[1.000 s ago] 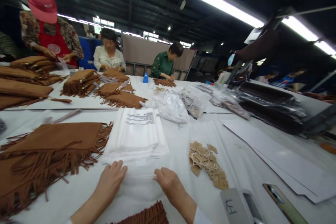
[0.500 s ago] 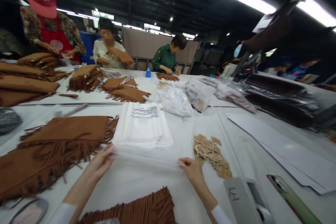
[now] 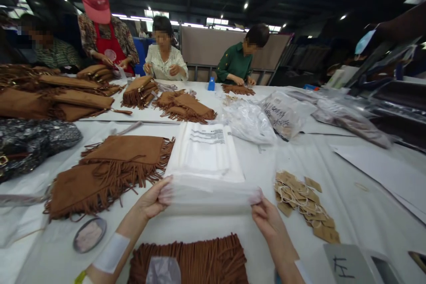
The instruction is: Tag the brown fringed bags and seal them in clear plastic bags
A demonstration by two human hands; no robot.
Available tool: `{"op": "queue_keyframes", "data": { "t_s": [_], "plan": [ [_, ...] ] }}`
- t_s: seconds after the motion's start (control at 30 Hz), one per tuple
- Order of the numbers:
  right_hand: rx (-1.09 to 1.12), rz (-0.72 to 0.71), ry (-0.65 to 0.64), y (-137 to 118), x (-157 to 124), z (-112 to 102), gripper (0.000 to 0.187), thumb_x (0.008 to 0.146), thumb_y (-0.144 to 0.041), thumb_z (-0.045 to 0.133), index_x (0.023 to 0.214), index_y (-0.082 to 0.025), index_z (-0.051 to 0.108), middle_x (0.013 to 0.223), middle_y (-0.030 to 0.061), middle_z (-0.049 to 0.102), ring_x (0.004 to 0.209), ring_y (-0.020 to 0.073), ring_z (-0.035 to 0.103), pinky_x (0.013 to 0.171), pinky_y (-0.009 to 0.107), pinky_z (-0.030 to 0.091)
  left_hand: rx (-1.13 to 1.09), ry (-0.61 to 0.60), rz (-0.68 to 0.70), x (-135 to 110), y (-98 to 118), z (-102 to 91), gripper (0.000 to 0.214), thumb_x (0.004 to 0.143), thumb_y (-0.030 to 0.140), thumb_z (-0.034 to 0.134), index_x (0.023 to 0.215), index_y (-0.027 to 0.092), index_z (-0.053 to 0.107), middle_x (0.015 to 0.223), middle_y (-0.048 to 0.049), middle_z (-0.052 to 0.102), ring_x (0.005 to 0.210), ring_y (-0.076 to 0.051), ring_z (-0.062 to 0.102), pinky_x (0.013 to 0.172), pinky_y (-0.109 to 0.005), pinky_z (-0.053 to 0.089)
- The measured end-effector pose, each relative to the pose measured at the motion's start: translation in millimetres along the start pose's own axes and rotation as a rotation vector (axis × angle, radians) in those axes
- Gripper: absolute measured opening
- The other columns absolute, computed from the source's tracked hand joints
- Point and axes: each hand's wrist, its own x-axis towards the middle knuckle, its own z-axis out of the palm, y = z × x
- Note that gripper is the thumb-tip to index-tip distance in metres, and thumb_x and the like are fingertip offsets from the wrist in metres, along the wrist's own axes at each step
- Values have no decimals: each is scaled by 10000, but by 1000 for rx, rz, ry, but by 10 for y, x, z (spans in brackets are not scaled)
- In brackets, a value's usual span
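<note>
My left hand [image 3: 152,199] and my right hand [image 3: 268,217] each pinch one end of a clear plastic bag [image 3: 209,194], stretched flat between them just above the white table [image 3: 349,204]. Behind the bag lies a stack of white plastic bags [image 3: 206,151] with printed text. Directly below my hands, at the near edge, lies a brown fringed suede piece [image 3: 193,259]. A pile of small tan paper tags with strings [image 3: 306,202] lies right of my right hand.
Brown fringed pieces [image 3: 113,168] lie to the left, more stacked further back [image 3: 66,97]. Filled clear bags [image 3: 249,122] sit mid-table. A small oval dish [image 3: 89,235] lies near left. Several people work at the far side [image 3: 164,55]. A grey device [image 3: 359,264] sits near right.
My hands have spread apart and lifted the clear bag off the table, holding it stretched. The camera view has swung left, showing more of the left side.
</note>
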Motion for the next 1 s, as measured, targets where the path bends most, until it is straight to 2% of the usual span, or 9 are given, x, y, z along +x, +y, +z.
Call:
{"op": "queue_keyframes", "data": {
  "t_s": [0.1, 0.2, 0.33, 0.4, 0.47, 0.6, 0.7, 0.87, 1.0],
  "plan": [
    [-259, 8, -58, 44, -164, 45, 333, 741, -462, 716, 671, -200, 522, 507, -81, 386, 409, 55, 298, 310, 158, 186, -14, 49, -36, -144, 70, -95, 315, 763, 194, 649, 546, 178, 421, 414, 94, 344, 326, -45, 325, 314, -145, 276],
    [-814, -150, -256, 3, -317, 100, 435, 770, -481, 660, 547, -195, 421, 502, -78, 329, 469, 65, 300, 423, 202, 260, -1, 104, 53, -241, 207, -213, 234, 748, 238, 623, 580, 174, 474, 480, 55, 465, 436, -84, 467, 439, -193, 420],
    [-1246, -368, -516, -42, -390, 99, 297, 784, -392, 626, 619, -204, 467, 592, -45, 477, 566, 105, 433, 563, 241, 352, 512, 45, 354, -371, 222, -464, 366, 699, 380, 697, 519, 178, 450, 472, 65, 418, 450, -68, 377, 468, -183, 322],
    [-1305, -380, -595, 4, -400, 64, 192, 793, -349, 590, 690, -207, 511, 658, -22, 548, 608, 124, 485, 594, 250, 379, 874, -54, 388, -457, 178, -608, 479, 633, 404, 769, 456, 178, 387, 438, 78, 331, 442, -59, 276, 455, -191, 219],
    [-1329, -354, -624, 79, -400, 32, 131, 802, -313, 550, 721, -211, 530, 659, -15, 566, 600, 133, 495, 585, 254, 383, 1278, -163, 422, -543, 157, -729, 504, 619, 425, 793, 462, 180, 382, 464, 71, 336, 486, -78, 291, 495, -212, 228],
    [-1329, -285, -637, 184, -359, 17, 127, 809, -311, 525, 717, -225, 542, 602, -18, 559, 555, 139, 486, 559, 259, 380, 1950, -378, 552, -692, 205, -872, 311, 852, 435, 565, 660, 201, 493, 658, 11, 506, 676, -152, 453, 754, -283, 347],
    [-1329, -225, -673, 175, -317, 35, 156, 814, -339, 514, 704, -233, 545, 580, -19, 552, 532, 143, 488, 544, 261, 381, 2168, -428, 552, -813, 209, -913, 155, 919, 294, 421, 850, 212, 532, 838, -34, 574, 820, -187, 502, 889, -342, 324],
    [-1315, -109, -721, 94, -342, 41, 107, 784, -322, 541, 727, -236, 569, 597, -13, 582, 550, 156, 527, 558, 266, 400, 2335, -370, 510, -1013, 44, -944, 77, 890, 211, 453, 937, 209, 514, 938, -60, 571, 889, -221, 502, 801, -334, 354],
    [-1269, 23, -746, 61, -497, 5, 92, 792, -314, 548, 788, -230, 587, 682, 0, 623, 627, 165, 569, 611, 267, 430, 2280, -325, 490, -1101, -148, -1027, 178, 853, 74, 390, 894, 208, 498, 900, -50, 569, 853, -207, 498, 754, -313, 365]
  ]
}}
